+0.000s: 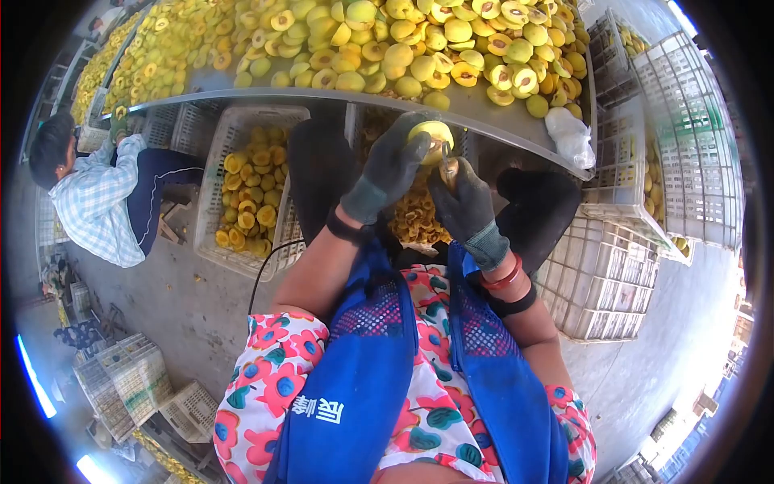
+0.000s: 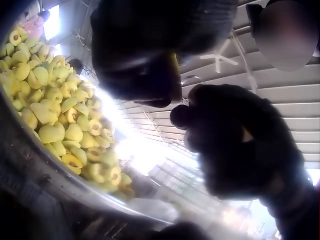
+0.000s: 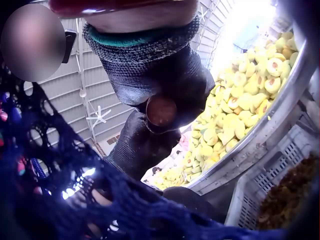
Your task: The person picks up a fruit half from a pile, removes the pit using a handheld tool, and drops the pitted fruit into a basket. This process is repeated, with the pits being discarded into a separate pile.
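In the head view my gloved left hand [image 1: 389,168] holds a yellow peach half [image 1: 434,137] with its cut face turned to the right. My right hand [image 1: 468,208], also gloved, grips a pitting tool [image 1: 449,171] by its wooden handle. The tool's thin metal tip is right at the fruit's cut face. A curved wire loop [image 2: 193,79] shows between both hands in the left wrist view, where they are dark against the light. The round handle end [image 3: 161,111] sticks out of my right fist in the right wrist view.
A metal table [image 1: 476,101] heaped with peach halves stands in front. Crates of peach halves [image 1: 254,189] sit at the left, and stacked white crates [image 1: 601,278] at the right. Brown scraps [image 1: 419,214] lie below my hands. Another person [image 1: 101,194] sits far left.
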`<state>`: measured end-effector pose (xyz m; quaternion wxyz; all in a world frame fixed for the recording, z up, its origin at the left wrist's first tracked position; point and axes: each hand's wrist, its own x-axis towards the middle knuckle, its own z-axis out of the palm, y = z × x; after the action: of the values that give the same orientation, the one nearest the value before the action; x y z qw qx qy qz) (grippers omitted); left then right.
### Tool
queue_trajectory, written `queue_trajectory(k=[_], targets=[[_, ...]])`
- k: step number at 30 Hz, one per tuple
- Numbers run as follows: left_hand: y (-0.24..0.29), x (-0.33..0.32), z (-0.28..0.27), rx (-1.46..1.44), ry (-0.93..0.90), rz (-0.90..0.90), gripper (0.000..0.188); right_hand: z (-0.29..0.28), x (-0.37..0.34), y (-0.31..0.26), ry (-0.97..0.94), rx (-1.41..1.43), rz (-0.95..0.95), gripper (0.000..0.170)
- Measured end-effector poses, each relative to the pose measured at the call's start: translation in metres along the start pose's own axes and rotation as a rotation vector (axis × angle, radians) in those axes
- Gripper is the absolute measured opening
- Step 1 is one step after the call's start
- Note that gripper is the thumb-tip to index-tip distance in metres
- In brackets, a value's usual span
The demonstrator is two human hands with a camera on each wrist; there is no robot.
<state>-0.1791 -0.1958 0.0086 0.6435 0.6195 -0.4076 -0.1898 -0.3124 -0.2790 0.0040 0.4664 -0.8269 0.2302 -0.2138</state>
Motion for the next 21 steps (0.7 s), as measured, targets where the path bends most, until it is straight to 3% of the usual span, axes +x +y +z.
queue_trajectory(k=[3,6,9,15,21], targets=[[0.004,-0.004,0.006,-0.006,0.045,0.072,0.031,-0.001,-0.003,-0.007,-0.01,0.084,0.107,0.023],[-0.005,-0.006,0.014,0.054,0.104,0.245,0.029,-0.005,-0.005,-0.017,-0.116,0.366,0.356,0.021],[-0.008,-0.006,0.016,0.081,0.121,0.3,0.029,-0.003,-0.005,-0.023,-0.083,0.37,0.386,0.02],[-0.01,-0.009,0.02,-0.059,0.117,0.163,0.042,0.003,-0.004,-0.008,-0.029,0.042,0.053,0.025],[-0.004,-0.007,0.021,-0.005,0.147,0.088,0.041,0.008,-0.005,-0.007,-0.052,0.189,0.043,0.027]])
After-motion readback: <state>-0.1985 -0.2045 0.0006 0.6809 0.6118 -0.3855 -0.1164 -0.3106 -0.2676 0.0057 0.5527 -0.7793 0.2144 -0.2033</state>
